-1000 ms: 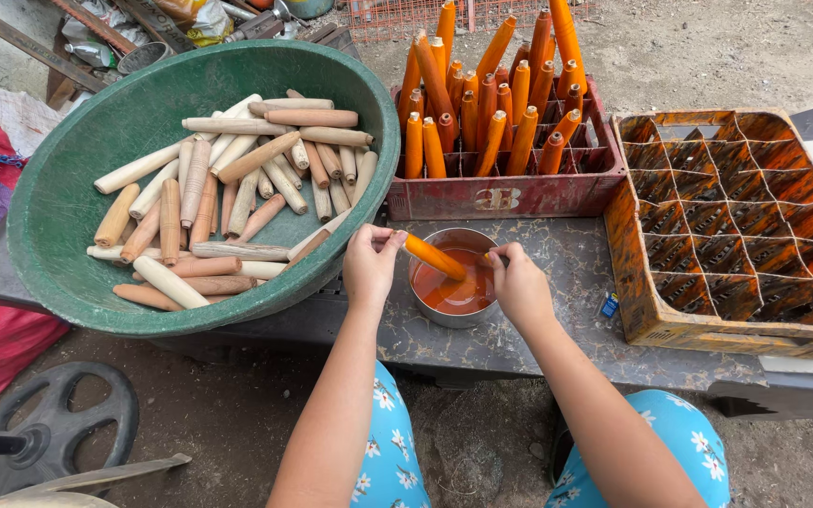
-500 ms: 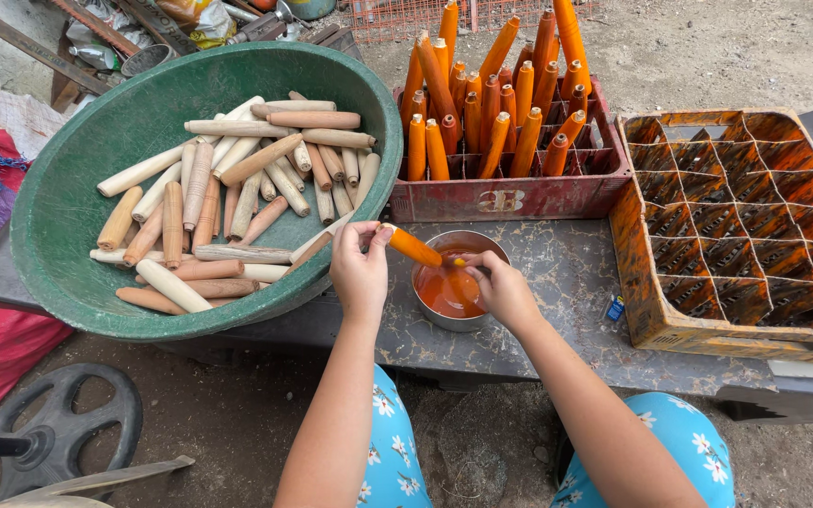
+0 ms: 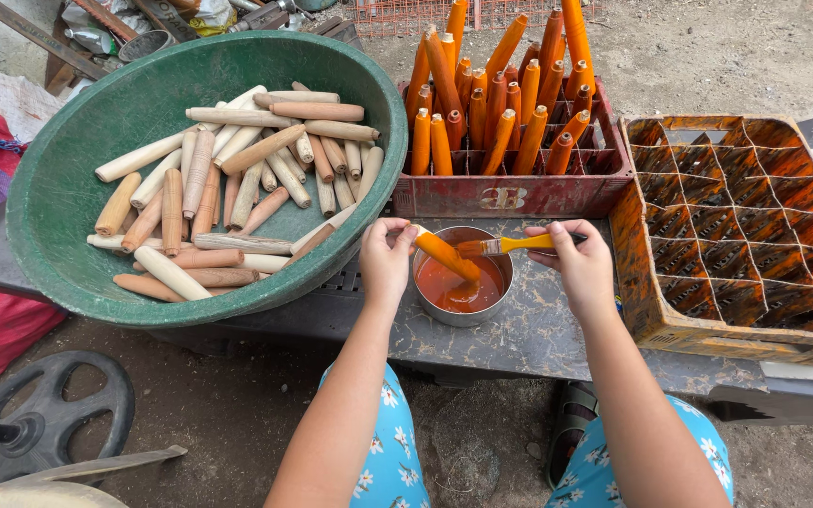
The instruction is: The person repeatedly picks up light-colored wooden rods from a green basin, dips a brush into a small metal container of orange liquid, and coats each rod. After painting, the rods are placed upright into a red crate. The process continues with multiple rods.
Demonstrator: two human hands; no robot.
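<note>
- The left hand (image 3: 386, 259) pinches the bare end of a short round wooden peg (image 3: 444, 254), fingers closed on it. The peg slants down over a round metal tin of orange paint (image 3: 463, 287) and most of its length is already wet orange.
- The right hand (image 3: 581, 263) is closed around the yellow handle of a small flat paintbrush (image 3: 505, 246), its bristles laid against the peg just above the tin.
- Done, by my reckoning: a good batch of orange-coated pegs (image 3: 501, 103) stands on end in the compartments of a red plastic bottle crate (image 3: 519, 193) behind the tin.
- Left: the wide green plastic basin (image 3: 58, 188) at the left holds a heap of bare, pale and tan wooden pegs (image 3: 237, 179), roughly as many again, so I would put the work near halfway.
- An orange-stained wooden divider crate (image 3: 736, 226) at the right holds no pegs that I can see.
- Everything sits on a grey mottled bench top (image 3: 557, 329).
</note>
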